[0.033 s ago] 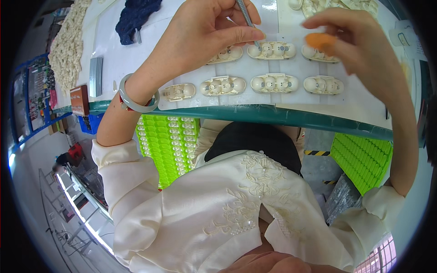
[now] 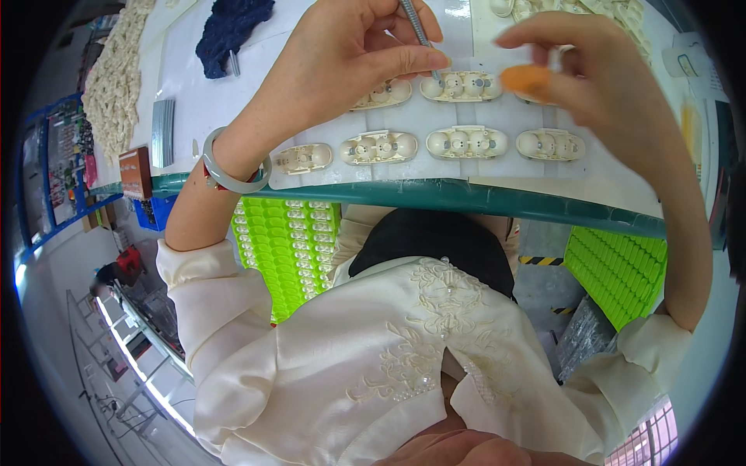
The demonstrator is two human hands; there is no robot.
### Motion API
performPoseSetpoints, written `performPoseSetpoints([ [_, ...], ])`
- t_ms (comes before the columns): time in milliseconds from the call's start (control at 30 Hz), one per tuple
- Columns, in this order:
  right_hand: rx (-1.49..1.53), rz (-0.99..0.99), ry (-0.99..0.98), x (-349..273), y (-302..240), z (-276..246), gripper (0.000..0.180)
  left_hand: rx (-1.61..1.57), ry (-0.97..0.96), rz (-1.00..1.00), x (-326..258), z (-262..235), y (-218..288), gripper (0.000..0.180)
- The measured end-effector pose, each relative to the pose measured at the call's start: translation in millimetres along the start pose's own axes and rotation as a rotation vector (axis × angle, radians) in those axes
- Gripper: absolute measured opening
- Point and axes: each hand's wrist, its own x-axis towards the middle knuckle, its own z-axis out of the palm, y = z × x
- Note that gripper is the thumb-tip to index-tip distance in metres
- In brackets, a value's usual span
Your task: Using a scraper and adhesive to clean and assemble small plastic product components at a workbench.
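My left hand [image 2: 342, 62] pinches a slim grey metal rod [image 2: 415, 22] between thumb and fingers. The rod's lower tip reaches the left end of a cream oval plastic housing [image 2: 466, 87] in the farther row. To its right hovers my right hand [image 2: 602, 78], slightly blurred, index finger and thumb apart. An orange cover, apparently a finger cot [image 2: 525, 80], is on its thumb tip. Below it lies another housing, partly hidden. The nearer row has several similar housings, among them one [image 2: 467, 143] in the middle and one [image 2: 551, 145] at the right.
A dark blue cloth [image 2: 225, 35] and a stack of grey rods [image 2: 163, 132] lie at the left. Beyond them is a heap of cream parts [image 2: 116, 85]. The table's green edge [image 2: 466, 200] runs in front of me. Green trays [image 2: 284, 256] stand below. More cream pieces lie far right.
My right hand has shifted a little to the left, bringing the orange-tipped thumb closer to the middle housing. My left hand and the rod have hardly moved.
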Motion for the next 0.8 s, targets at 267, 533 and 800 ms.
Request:
performPoseSetpoints([
  [267,-0.102,-0.231,-0.047,14.5,-4.0,29.2,0.019,-0.207,-0.086,0.478,21.0,-15.8,-34.4,0.013],
  [533,-0.111,-0.103,-0.038,13.6,-9.3,29.0,0.015,-0.038,-0.062,0.036,0.4,1.6,-4.1,0.014],
  [800,0.085,0.206,-0.205,17.6,-10.0,23.7,0.015,0.239,-0.124,1.012,18.6,-4.5,-31.4,0.019],
])
